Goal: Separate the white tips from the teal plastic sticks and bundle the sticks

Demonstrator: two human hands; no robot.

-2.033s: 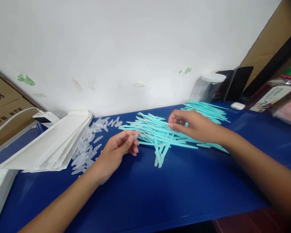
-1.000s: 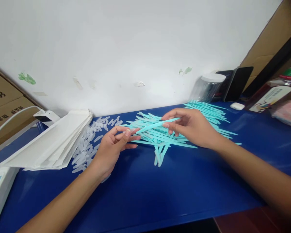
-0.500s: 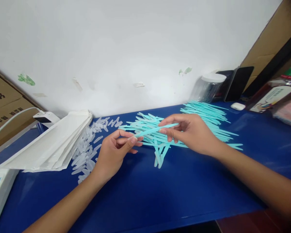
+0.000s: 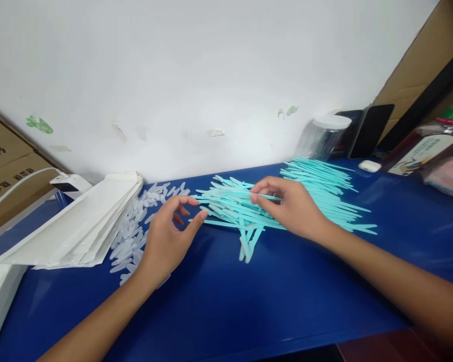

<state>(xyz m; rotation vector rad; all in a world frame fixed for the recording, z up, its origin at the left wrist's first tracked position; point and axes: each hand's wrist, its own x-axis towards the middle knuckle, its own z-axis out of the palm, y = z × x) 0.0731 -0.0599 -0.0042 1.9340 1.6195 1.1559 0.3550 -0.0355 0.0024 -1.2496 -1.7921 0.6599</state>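
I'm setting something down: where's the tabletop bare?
Tabletop between teal sticks and its near edge; also right of them, in front of the bottle. Crowded: left, with white stack and clear pieces; middle, with sticks, left hand and right hand.

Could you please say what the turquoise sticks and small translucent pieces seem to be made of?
The turquoise sticks look like smooth plastic, judging by their even colour. The small translucent pieces seem frosted plastic or silicone, being cloudy and whitish; I can't tell which.

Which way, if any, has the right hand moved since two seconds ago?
Yes: judged against the jar, the right hand has moved slightly left and toward the wearer.
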